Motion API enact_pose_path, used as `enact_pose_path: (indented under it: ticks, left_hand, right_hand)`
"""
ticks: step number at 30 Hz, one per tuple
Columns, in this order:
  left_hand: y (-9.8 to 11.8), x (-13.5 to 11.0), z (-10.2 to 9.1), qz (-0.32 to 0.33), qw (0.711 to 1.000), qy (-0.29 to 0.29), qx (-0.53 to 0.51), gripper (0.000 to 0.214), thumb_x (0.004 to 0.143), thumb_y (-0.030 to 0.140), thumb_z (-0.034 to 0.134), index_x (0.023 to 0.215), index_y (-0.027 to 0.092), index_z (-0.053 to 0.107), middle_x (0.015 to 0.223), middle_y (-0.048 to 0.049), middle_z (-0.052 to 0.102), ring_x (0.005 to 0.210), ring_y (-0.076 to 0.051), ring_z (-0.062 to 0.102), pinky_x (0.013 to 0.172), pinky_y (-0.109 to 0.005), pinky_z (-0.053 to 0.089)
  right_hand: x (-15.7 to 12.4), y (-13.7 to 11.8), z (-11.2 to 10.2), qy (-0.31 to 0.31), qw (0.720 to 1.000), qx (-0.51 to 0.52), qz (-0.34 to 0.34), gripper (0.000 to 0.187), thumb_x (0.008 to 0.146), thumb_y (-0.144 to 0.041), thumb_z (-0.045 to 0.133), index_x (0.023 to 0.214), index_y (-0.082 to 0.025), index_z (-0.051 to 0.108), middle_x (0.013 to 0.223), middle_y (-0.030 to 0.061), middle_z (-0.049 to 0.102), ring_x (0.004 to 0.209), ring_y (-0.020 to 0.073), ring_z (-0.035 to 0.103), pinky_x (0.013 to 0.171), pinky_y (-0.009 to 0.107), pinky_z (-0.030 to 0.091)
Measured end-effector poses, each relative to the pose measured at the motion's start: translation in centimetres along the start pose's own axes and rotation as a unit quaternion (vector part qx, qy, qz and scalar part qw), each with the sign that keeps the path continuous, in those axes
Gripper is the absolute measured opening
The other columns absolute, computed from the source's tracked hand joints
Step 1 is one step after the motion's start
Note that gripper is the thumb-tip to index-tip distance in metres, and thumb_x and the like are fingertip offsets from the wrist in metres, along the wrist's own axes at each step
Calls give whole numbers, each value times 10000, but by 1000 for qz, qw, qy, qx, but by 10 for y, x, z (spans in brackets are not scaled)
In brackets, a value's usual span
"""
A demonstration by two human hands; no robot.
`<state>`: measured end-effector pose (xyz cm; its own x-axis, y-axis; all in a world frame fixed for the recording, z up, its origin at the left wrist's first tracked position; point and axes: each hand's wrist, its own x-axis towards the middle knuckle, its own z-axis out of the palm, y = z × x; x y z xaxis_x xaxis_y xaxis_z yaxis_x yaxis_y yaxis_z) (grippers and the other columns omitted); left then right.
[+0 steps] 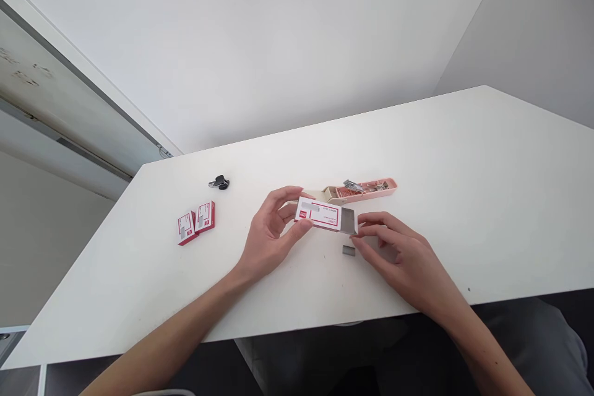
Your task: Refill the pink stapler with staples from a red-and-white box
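A white and red staple box (320,213) is held above the table between my two hands. My left hand (275,229) grips the printed sleeve at its left end, thumb in front and fingers behind. At the other end my right hand (399,250) pinches the inner tray, which is slid partly out and shows grey staples (348,220). Below the tray a short strip of staples (348,250) lies on the table. Behind the box rests an opened pink and cream stapler (371,189), its metal magazine raised; the box and left hand hide part of its cream half.
Two more red and white staple boxes (196,223) lie side by side at the left of the white table (139,278). Beyond them is a small black staple remover (219,182). A wall (297,43) stands behind the table's far edge.
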<state>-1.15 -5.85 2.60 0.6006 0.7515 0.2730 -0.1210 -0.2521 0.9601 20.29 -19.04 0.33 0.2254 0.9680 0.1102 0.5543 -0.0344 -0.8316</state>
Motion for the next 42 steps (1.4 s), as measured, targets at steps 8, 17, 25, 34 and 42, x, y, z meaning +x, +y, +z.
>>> enact_pose_path:
  ticks: [8, 17, 25, 34, 42]
  left_hand:
    - [0, -4, 2, -18, 998, -67, 6, 340, 967, 240, 743, 1299, 238, 673, 1258, -93, 709, 1118, -211, 716, 981, -372, 617]
    - [4, -6, 7, -15, 996, -82, 13, 332, 945, 203, 763, 1265, 254, 693, 1282, -73, 706, 1128, -221, 723, 1001, -392, 619]
    - [5, -9, 7, -49, 993, -110, 0, 372, 911, 217, 806, 1264, 245, 691, 1326, -87, 709, 1064, -215, 754, 929, -376, 653]
    - [8, -9, 6, -76, 983, -162, 45, 399, 867, 239, 851, 1250, 245, 739, 1277, -58, 767, 1040, -205, 775, 943, -361, 651]
    - [7, -6, 3, -48, 984, -157, 70, 424, 854, 274, 867, 1254, 241, 732, 1233, -62, 785, 1056, -215, 769, 991, -386, 631]
  right_hand:
    - [3, -8, -8, -3, 994, 107, 13, 503, 1106, -556, 352, 908, -254, 702, 1154, 83, 711, 940, 246, 650, 800, 348, 544]
    - [2, -7, -10, -49, 991, 119, 22, 446, 1087, -546, 460, 792, -235, 582, 1045, 51, 677, 875, 209, 599, 691, 321, 439]
    - [0, -3, -12, -91, 986, 137, 3, 407, 1084, -522, 484, 826, -238, 621, 973, 47, 667, 865, 214, 590, 717, 326, 423]
    - [0, 1, -12, -112, 981, 160, -8, 461, 1015, -530, 622, 689, -218, 525, 741, 0, 571, 692, 163, 483, 623, 298, 351]
    - [0, -1, -13, -87, 984, 149, 36, 596, 1087, -620, 364, 707, -221, 591, 757, 26, 610, 719, 189, 517, 664, 318, 375]
